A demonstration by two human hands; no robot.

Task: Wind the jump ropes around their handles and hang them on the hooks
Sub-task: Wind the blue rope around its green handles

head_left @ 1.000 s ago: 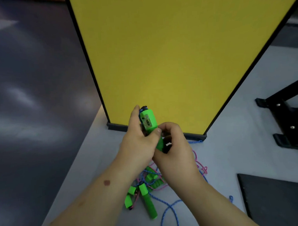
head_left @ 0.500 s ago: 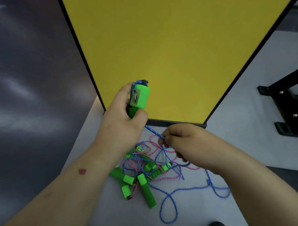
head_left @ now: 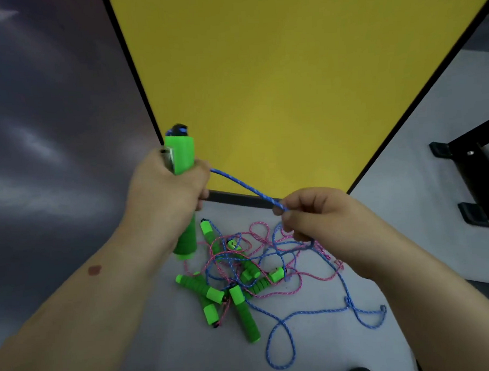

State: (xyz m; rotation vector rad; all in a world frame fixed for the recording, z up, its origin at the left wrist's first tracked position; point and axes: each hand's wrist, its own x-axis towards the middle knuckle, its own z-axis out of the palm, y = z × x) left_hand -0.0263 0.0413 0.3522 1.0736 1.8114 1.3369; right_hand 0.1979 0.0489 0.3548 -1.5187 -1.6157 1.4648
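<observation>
Left hand (head_left: 165,194) fist-wrapped round a green handle (head_left: 180,160), held upright above the pile (head_left: 241,275). Looks like the anchor for winding: top end sticks out of the fist, bottom end hangs out below.

Blue rope (head_left: 246,189) runs from the fist to the right hand (head_left: 320,218), which pinches it between thumb and fingertips, rest of the fingers curled. Rope between the hands is near taut, so my read is it's being drawn out before the first wrap. No turns on the handle yet that I can see.

Below the pinch the blue rope drops into the pile and loops out on the floor (head_left: 378,196), right of the pile.

Counts, rough since it's tangled:
- handles: 1 in hand, about 6 green ones in the pile
- ropes: blue and pink (head_left: 259,226) strands, number of each not separable
- hooks: none in view

Yellow panel (head_left: 289,85) stands just behind the pile. Black stand (head_left: 478,180) well to the right of it.
</observation>
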